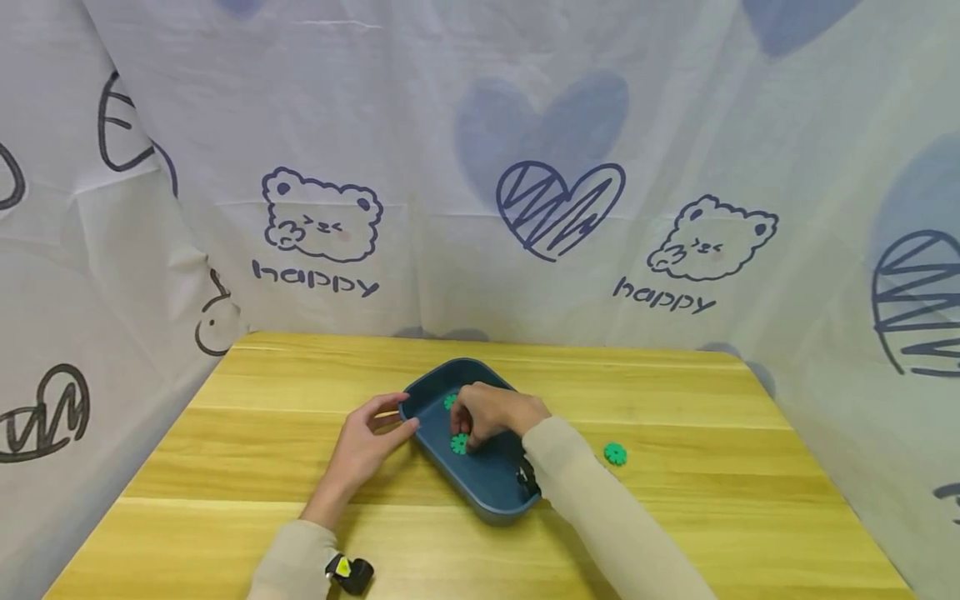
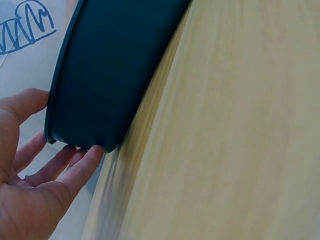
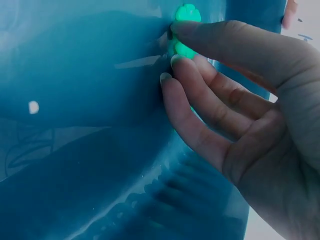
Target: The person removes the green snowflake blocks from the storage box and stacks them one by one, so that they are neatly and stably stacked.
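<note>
A dark blue plastic bin [image 1: 491, 487] sits slantwise on the table. My left hand [image 1: 365, 446] holds its left corner, thumb and fingers spread around the outside; in the left wrist view its fingertips [image 2: 95, 152] meet the bin's end wall. Inside the bin, my right hand [image 1: 483, 410] pinches a green notched disc [image 1: 460, 443] between thumb and fingers. The right wrist view shows the disc [image 3: 188, 12] partly behind the thumb. A second green notched disc [image 1: 450, 402] lies in the bin, partly covered by the right hand.
Another green notched disc [image 1: 615, 453] lies on the wooden table [image 1: 300, 417] to the right of the bin. Behind the table hangs a white curtain [image 1: 442, 275] with bear and heart drawings. The right forearm crosses the bin's right side.
</note>
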`<action>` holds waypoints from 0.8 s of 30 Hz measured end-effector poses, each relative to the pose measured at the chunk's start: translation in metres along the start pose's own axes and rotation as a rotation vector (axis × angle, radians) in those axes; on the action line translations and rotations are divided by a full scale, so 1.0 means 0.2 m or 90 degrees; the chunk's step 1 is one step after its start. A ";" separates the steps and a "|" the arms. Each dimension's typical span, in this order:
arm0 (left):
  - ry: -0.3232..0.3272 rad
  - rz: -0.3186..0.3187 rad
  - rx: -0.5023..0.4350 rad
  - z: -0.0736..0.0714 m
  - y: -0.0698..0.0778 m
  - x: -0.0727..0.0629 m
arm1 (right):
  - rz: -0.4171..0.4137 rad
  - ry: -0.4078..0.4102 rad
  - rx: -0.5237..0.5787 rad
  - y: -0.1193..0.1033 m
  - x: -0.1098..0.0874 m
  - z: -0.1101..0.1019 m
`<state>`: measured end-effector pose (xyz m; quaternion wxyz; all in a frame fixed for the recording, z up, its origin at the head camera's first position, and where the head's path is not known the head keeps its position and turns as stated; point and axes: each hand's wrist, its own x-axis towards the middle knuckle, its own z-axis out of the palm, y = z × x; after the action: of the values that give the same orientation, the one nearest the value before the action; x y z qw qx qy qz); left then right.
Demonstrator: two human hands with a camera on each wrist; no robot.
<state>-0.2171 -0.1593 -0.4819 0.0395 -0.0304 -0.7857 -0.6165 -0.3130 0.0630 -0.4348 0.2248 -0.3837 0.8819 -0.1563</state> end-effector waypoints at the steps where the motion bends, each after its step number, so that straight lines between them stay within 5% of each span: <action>1: -0.001 0.002 -0.001 0.00 0.00 0.00 | -0.002 0.001 -0.001 0.00 0.00 0.00; 15: 0.003 0.002 -0.011 0.02 0.00 0.00 | -0.017 0.022 -0.010 0.03 0.00 0.01; 24: 0.016 0.001 -0.013 0.04 0.01 0.02 | -0.036 0.051 -0.002 0.07 -0.01 -0.07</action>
<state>-0.2217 -0.1518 -0.4815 0.0498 -0.0238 -0.7786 -0.6251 -0.3277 0.0751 -0.4276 0.1840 -0.4022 0.8792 -0.1769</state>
